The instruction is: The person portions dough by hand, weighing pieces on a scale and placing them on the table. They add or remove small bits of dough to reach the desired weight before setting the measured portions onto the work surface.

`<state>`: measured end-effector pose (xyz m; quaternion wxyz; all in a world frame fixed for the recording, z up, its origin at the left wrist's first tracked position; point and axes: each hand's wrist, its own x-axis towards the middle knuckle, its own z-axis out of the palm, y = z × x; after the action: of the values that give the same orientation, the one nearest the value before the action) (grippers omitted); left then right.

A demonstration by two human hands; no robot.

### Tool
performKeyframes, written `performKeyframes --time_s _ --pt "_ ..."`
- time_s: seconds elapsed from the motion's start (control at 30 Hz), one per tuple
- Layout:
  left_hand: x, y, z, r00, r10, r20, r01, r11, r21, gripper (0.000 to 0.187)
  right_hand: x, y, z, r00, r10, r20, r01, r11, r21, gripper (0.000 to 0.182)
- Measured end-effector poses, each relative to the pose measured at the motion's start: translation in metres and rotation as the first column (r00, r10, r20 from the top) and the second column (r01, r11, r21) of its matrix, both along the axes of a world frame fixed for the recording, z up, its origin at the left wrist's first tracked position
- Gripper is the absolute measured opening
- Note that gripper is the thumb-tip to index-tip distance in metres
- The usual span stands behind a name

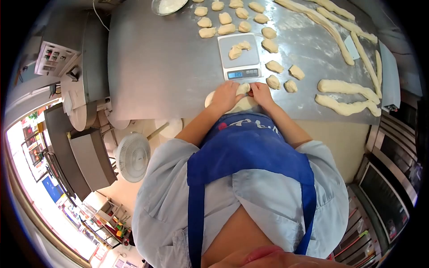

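At the table's near edge, a long strip of dough [245, 105] lies across in front of my apron. My left hand [226, 95] is closed over it, fingers wrapped round the part that sticks up between my hands. My right hand [261, 93] pinches the same dough from the other side, fingertips curled in. Just beyond my hands stands a digital kitchen scale [227, 49] with a lit display. Small lumps of dough [235, 52] rest on its plate. My fingertips are partly hidden by the dough and by each hand's back.
Several cut dough pieces [225, 18] sit in rows beyond and right of the scale. Long dough ropes [346, 109] lie at the right, with a pale scraper [351, 47] among them. A bowl of flour [168, 5] stands at the far edge of the metal table [156, 67].
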<state>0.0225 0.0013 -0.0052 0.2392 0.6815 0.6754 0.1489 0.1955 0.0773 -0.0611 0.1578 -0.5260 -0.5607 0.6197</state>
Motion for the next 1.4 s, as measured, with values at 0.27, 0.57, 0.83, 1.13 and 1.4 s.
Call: performKeyframes --time_s 0.27,0.57,0.83,1.13,1.4 --pt "-0.002 -0.01 -0.004 0.998 0.016 0.063 -0.02 0.998 0.062 0.042 -0.011 0.007 0.03 0.922 0.193 0.335 -0.347 0.794 0.499 0.02" --pt "-0.006 -0.004 -0.006 0.978 0.065 0.197 -0.076 0.996 0.05 0.044 -0.021 0.091 0.077 0.994 -0.063 0.086 0.012 0.866 0.5 0.024" --pt "-0.026 0.088 0.026 0.905 0.419 -0.078 -0.396 0.894 0.211 0.043 -0.073 0.126 0.056 0.855 0.016 0.518 -0.442 0.544 0.713 0.026" --pt "-0.02 0.068 0.036 0.217 0.497 0.84 -0.417 0.826 -0.381 0.038 -0.031 0.095 0.133 0.996 -0.029 -0.079 0.058 0.92 0.388 0.044" --pt "-0.013 0.039 0.056 0.002 0.488 0.873 -0.258 0.844 -0.471 0.047 -0.039 0.044 0.167 0.992 0.109 -0.071 -0.059 0.862 0.503 0.025"
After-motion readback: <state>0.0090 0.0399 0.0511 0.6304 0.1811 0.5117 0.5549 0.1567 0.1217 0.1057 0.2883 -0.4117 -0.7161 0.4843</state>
